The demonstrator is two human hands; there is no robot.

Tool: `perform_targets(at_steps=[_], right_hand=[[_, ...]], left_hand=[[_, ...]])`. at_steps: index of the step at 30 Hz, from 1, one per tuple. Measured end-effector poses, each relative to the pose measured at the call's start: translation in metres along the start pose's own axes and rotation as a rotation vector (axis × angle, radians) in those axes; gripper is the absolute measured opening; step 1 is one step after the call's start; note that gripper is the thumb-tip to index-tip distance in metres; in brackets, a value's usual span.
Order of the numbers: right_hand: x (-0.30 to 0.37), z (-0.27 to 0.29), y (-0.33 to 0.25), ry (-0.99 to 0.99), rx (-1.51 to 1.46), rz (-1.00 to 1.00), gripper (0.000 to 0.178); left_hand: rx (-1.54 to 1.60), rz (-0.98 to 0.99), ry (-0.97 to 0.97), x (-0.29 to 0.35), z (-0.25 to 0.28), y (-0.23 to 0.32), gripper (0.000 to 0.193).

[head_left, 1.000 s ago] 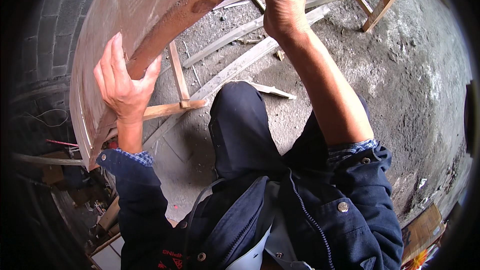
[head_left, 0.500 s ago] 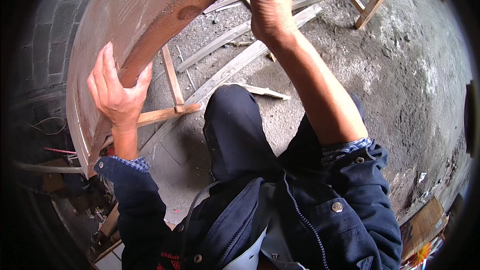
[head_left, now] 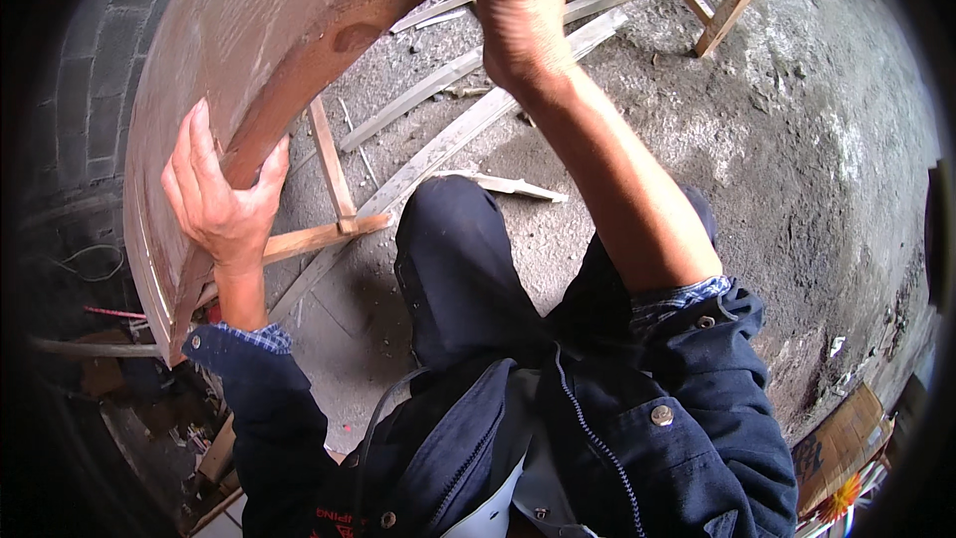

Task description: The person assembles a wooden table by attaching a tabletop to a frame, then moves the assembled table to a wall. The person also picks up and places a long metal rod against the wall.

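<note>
A large brown wooden board (head_left: 261, 15), with a thick darker edge (head_left: 317, 75) bearing a round knot, slants across the upper left. My left hand (head_left: 221, 194) is closed around that edge, its fingers lying on the broad face and the thumb on the opposite side. Higher up, my right hand (head_left: 523, 25) is closed beside the upper part of the edge. Its fingertips are partly cut off by the top of the picture, and what they hold cannot be made out. Under the board shows a brown wooden leg frame (head_left: 332, 164) with a crosspiece.
Long pale wooden strips (head_left: 458, 134) lie on the rough grey floor (head_left: 797, 169) beyond my knees. A wooden stand (head_left: 732, 10) is at the upper right, a cardboard box (head_left: 841, 448) at the lower right. A block wall (head_left: 105, 90) rises on the left, with clutter below.
The whole view has shifted slightly, so things sit a little further left. The board's edge appears slightly lower. Both hands stay at about the same places along it.
</note>
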State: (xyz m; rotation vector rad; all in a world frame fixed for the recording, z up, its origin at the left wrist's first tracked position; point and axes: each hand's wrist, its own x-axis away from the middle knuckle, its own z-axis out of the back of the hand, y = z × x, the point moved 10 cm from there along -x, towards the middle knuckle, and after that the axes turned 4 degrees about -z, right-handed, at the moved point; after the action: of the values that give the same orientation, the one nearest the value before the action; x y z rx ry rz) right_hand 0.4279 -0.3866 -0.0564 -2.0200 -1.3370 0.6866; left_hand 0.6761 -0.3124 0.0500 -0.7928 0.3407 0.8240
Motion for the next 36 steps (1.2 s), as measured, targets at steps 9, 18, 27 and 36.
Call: perform_targets(at_steps=[9,18,27,36], right_hand=[[0.002,-0.009,0.003,-0.025,-0.043,0.112,0.062],[0.004,-0.002,-0.002,0.042,0.008,0.059,0.046],[0.006,0.004,0.009,-0.025,0.055,-0.042,0.051],[0.004,0.000,0.010,-0.043,0.072,-0.032,0.055]], left_hand=[[-0.007,0.000,0.023,0.005,0.006,-0.004,0.076],[0.012,0.063,-0.051,0.007,0.004,-0.011,0.068],[-0.037,-0.050,0.148,-0.019,0.045,0.023,0.063],[-0.057,-0.036,0.148,-0.016,0.046,0.018,0.061]])
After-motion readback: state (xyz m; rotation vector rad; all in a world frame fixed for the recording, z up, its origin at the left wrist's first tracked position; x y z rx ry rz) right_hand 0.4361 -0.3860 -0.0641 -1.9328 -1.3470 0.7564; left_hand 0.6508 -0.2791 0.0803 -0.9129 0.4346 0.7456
